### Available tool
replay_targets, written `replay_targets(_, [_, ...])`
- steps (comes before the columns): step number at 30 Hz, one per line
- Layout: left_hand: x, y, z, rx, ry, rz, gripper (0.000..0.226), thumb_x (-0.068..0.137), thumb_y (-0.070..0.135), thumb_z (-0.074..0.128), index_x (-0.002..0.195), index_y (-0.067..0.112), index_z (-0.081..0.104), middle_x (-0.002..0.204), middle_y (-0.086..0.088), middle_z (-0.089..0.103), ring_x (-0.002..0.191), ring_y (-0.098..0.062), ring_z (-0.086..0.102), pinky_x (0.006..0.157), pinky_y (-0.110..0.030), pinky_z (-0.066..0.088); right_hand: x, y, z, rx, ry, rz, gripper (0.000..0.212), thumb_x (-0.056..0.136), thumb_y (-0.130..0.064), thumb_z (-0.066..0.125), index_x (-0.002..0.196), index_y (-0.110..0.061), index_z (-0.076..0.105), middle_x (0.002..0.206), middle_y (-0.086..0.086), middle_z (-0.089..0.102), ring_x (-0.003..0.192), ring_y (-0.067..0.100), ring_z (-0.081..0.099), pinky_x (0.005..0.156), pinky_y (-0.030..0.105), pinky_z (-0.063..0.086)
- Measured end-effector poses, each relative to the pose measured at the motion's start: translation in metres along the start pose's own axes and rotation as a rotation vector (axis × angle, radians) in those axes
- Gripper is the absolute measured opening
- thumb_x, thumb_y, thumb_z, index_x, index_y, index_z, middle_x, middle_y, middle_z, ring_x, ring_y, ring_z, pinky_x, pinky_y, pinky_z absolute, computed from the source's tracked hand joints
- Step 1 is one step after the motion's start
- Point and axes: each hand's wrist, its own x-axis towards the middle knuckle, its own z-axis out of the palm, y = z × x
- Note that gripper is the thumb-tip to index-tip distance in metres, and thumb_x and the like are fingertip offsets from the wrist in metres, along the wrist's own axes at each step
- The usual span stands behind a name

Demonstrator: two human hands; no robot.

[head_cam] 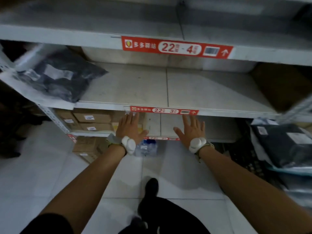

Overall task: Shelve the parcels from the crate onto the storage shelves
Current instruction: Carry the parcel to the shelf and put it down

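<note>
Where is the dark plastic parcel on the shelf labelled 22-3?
In the head view, the dark plastic parcel lies at the shelf's left end, above the stacked cardboard boxes.

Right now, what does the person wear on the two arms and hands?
Both hands, the left hand and the right hand, are bare, without gloves. Each wrist carries a rounded white plastic device on a grey strap. Short black sleeves show at the upper arms; the forearms are uncovered.

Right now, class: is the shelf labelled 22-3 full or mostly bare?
Mostly bare. The 22-3 shelf holds only a dark parcel bag at its left end; the middle shows bare board.
</note>
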Motion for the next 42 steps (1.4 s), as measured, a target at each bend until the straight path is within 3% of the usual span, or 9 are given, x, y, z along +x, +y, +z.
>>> replay_targets(10, [-0.002, 0.151, 0.035, -0.111, -0.200, 0.125, 0.089, 0.090, 0.059, 0.056, 0.156, 0.016, 0.016, 0.163, -0.013, 0.016, 0.149, -0.031, 0.018, 0.121, -0.043, 0.020, -0.064, 0.149, -0.013, 0.082, -0.046, 0.267, 0.073, 0.098, -0.060, 0.036, 0.158, -0.028, 0.009, 0.166, 0.007, 0.005, 0.152, 0.028, 0.010, 0.122, 0.053, 0.006])
replay_targets(17, [0.033, 0.306, 0.065, -0.057, -0.254, 0.235, 0.087, 0.089, 0.053, 0.059, 0.156, 0.016, 0.017, 0.162, -0.009, 0.022, 0.146, -0.030, 0.027, 0.115, -0.043, 0.031, -0.085, 0.299, -0.030, 0.150, -0.066, 0.392, 0.077, 0.097, -0.058, 0.044, 0.157, -0.022, 0.013, 0.164, 0.011, 0.010, 0.151, 0.031, 0.016, 0.121, 0.052, 0.015])
replay_targets(24, [0.055, 0.458, 0.132, 0.013, -0.459, 0.272, 0.083, 0.089, 0.055, 0.060, 0.155, 0.020, 0.022, 0.158, -0.006, 0.029, 0.141, -0.032, 0.034, 0.110, -0.046, 0.038, -0.106, 0.451, -0.022, 0.243, -0.145, 0.556, 0.080, 0.092, -0.052, 0.056, 0.154, -0.015, 0.020, 0.157, 0.018, 0.023, 0.143, 0.038, 0.029, 0.112, 0.047, 0.033])
replay_targets(28, [0.054, 0.528, 0.173, 0.045, -0.523, 0.278, 0.068, 0.092, 0.051, 0.057, 0.148, 0.020, 0.035, 0.150, -0.006, 0.043, 0.133, -0.030, 0.046, 0.103, -0.041, 0.044, -0.117, 0.527, -0.008, 0.285, -0.177, 0.681, 0.065, 0.090, -0.044, 0.062, 0.140, -0.011, 0.036, 0.145, 0.017, 0.038, 0.134, 0.040, 0.039, 0.103, 0.044, 0.041])
replay_targets(34, [0.053, 0.584, 0.216, -0.058, -0.582, 0.267, 0.049, 0.093, 0.043, 0.058, 0.134, 0.017, 0.049, 0.134, -0.005, 0.057, 0.116, -0.028, 0.058, 0.084, -0.033, 0.049, -0.101, 0.586, 0.002, 0.556, -0.143, 0.881, 0.076, 0.089, -0.049, 0.064, 0.140, 0.001, 0.039, 0.141, 0.021, 0.047, 0.129, 0.039, 0.048, 0.103, 0.041, 0.041])
replay_targets(39, [0.064, 0.610, 0.249, -0.094, -0.731, 0.176, 0.044, 0.090, 0.052, 0.056, 0.108, 0.012, 0.053, 0.100, -0.009, 0.064, 0.085, -0.028, 0.059, 0.058, -0.029, 0.035, -0.093, 0.605, 0.011, 0.725, -0.082, 1.036, 0.071, 0.095, -0.057, 0.051, 0.137, -0.001, 0.042, 0.139, 0.018, 0.054, 0.129, 0.035, 0.051, 0.101, 0.039, 0.039])
replay_targets(40, [0.064, 0.618, 0.254, -0.103, -0.754, 0.165, 0.041, 0.093, 0.048, 0.056, 0.103, 0.009, 0.051, 0.092, -0.008, 0.060, 0.083, -0.028, 0.056, 0.056, -0.030, 0.034, -0.090, 0.607, 0.012, 0.731, -0.088, 1.060, 0.068, 0.095, -0.059, 0.049, 0.136, -0.005, 0.044, 0.138, 0.016, 0.056, 0.128, 0.035, 0.053, 0.100, 0.040, 0.039])
replay_targets(42, [0.063, 0.632, 0.266, -0.148, -0.810, 0.126, 0.042, 0.097, 0.040, 0.056, 0.111, 0.000, 0.054, 0.102, -0.016, 0.061, 0.097, -0.033, 0.058, 0.067, -0.035, 0.043, -0.084, 0.611, 0.016, 0.731, -0.102, 1.096, 0.066, 0.094, -0.063, 0.047, 0.134, -0.011, 0.049, 0.136, 0.015, 0.058, 0.125, 0.036, 0.055, 0.100, 0.040, 0.039])
